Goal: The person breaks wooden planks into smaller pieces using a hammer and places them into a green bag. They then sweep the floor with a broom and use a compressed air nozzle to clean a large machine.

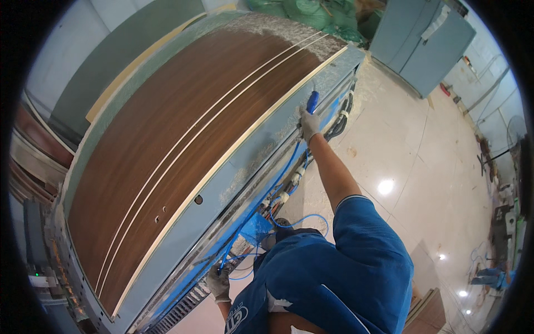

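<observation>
My right hand (309, 124), in a grey work glove, is closed around a blue air blow gun (312, 102). The gun's thin nozzle points away over the blue-grey machine edge (239, 164). From that hand a blue air hose (291, 160) runs back along the machine side to my left hand (219, 283). This gloved hand is low beside the machine, its fingers curled around the hose. Left of the edge lies a brown wood-grain panel (161, 119) with two pale parallel lines and small cut holes. Pale sawdust covers its far end and spots the machine edge.
Green sacks (308, 14) lie beyond the panel. A grey-blue cabinet (420, 44) stands at the far right on the tiled floor (384, 145). Cables (340, 119) and looped hose hang along the machine's near side. Curved-looking boards (41, 145) lean at the left.
</observation>
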A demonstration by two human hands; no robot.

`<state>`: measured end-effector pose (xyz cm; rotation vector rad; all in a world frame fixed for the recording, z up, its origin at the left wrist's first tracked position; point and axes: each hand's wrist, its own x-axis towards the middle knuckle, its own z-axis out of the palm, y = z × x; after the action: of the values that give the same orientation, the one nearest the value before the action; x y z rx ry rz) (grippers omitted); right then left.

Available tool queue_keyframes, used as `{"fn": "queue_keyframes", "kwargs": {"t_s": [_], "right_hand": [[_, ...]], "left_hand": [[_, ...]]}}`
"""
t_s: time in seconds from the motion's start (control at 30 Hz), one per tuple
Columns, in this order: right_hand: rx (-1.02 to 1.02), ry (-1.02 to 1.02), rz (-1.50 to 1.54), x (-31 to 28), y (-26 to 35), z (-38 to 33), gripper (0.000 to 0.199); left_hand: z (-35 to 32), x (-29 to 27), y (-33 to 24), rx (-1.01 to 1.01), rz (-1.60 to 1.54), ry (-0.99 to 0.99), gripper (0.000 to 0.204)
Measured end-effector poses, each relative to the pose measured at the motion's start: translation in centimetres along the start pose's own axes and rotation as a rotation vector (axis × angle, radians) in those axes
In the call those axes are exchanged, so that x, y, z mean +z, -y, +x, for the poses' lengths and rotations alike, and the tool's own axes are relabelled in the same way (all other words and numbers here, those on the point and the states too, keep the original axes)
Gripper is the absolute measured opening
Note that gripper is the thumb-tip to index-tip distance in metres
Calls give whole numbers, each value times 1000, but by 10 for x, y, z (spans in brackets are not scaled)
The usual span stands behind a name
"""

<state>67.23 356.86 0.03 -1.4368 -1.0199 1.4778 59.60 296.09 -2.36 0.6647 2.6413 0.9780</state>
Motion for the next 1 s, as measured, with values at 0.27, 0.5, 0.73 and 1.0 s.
{"fn": "queue_keyframes", "kwargs": {"t_s": [0.27,0.5,0.73,1.0], "right_hand": [[-73,-214,-109,-36,46,35,39],[-60,479,-10,28,-20,-76,40],[60,1041,-380,99,-112,-297,40],[47,793,-122,136,-56,-207,41]], "left_hand": [[-3,-12,-15,36,-24,73,25],[-36,-30,25,-145,1,26,23],[-77,-50,85,-185,152,-118,23],[-108,-36,89,-218,180,-243,28]]}}
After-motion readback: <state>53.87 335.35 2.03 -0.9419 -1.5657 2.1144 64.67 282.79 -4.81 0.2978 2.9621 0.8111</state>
